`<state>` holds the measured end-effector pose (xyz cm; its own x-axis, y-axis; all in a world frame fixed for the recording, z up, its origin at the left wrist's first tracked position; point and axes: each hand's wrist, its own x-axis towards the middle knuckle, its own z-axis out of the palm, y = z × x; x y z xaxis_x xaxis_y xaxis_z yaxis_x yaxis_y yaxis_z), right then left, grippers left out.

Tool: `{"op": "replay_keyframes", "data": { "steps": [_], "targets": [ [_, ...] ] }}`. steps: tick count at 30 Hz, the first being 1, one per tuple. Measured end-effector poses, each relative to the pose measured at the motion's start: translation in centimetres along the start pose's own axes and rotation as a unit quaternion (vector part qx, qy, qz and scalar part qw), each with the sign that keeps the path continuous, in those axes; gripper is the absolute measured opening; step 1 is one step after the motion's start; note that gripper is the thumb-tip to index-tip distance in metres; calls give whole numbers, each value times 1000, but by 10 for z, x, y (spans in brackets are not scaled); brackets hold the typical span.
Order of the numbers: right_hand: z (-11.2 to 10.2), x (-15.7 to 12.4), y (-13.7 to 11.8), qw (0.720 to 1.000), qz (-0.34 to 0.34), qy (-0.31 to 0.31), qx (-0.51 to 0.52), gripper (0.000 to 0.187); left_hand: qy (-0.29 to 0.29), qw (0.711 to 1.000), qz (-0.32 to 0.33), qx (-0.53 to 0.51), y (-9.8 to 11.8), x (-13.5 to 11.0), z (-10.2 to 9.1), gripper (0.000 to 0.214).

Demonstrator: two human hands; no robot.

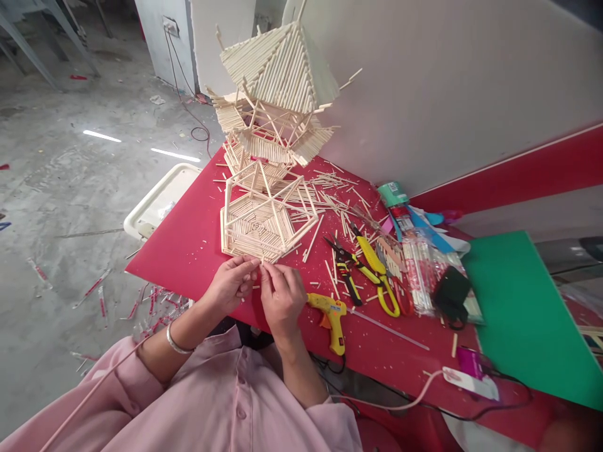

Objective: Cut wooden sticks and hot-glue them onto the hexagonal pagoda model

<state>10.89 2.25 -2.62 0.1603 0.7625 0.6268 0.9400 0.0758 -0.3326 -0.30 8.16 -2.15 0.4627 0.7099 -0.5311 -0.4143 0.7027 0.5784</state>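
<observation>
My left hand (232, 282) and my right hand (281, 295) meet at the near edge of a red table (188, 238). Their fingertips pinch together on a small thin wooden stick (260, 265), just below a hexagonal stick frame (264, 220). Behind that frame rises a tall tower of sticks with a slanted roof (277, 69). A yellow glue gun (332, 314) lies right beside my right hand.
Loose sticks (330, 188) litter the table. Yellow-handled cutters (377, 270), scissors (346, 267), a packet of sticks (421, 263), a green tube (393, 194) and a green sheet (527, 314) lie to the right. A white wall stands behind; a white chair (155, 201) is on the left.
</observation>
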Motion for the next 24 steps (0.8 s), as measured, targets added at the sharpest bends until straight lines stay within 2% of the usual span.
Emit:
{"op": "replay_keyframes", "data": {
  "steps": [8, 18, 24],
  "targets": [
    [-4, -4, -3, 1000, 11, 14, 4, 9, -3, 1000, -1, 20, -2, -10, -2, 36],
    [1, -1, -4, 999, 37, -17, -26, 16, 17, 999, 23, 31, -2, -7, -2, 33],
    [-1, 2, -5, 999, 36, 0, -24, 15, 20, 999, 29, 32, -2, -7, -2, 33]
  ]
}}
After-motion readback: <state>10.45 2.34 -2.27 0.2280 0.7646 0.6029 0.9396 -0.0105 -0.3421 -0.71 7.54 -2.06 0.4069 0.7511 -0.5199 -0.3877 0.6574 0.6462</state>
